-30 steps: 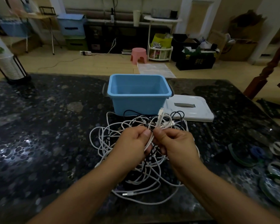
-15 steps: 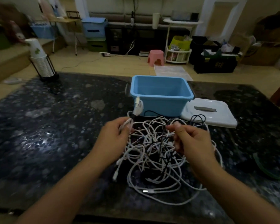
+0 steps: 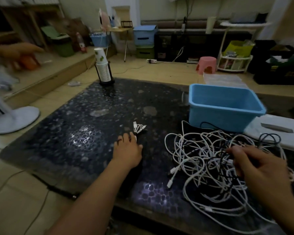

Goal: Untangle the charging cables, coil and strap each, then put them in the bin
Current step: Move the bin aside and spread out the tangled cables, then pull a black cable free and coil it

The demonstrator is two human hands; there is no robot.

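while the left hand [image 3: 127,150] holds a bunch of white plug ends on the table [image 3: 78,126], the right hand [image 3: 260,168] pinches the tangled cables [image 3: 207,160]; none coiled, blue bin [image 3: 222,106] looks empty

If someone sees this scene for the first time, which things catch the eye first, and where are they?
First, the tangled heap of white and black cables at right on the dark table, under the right hand. Behind it stands the bright blue bin. The left hand rests beside a small connector bundle.
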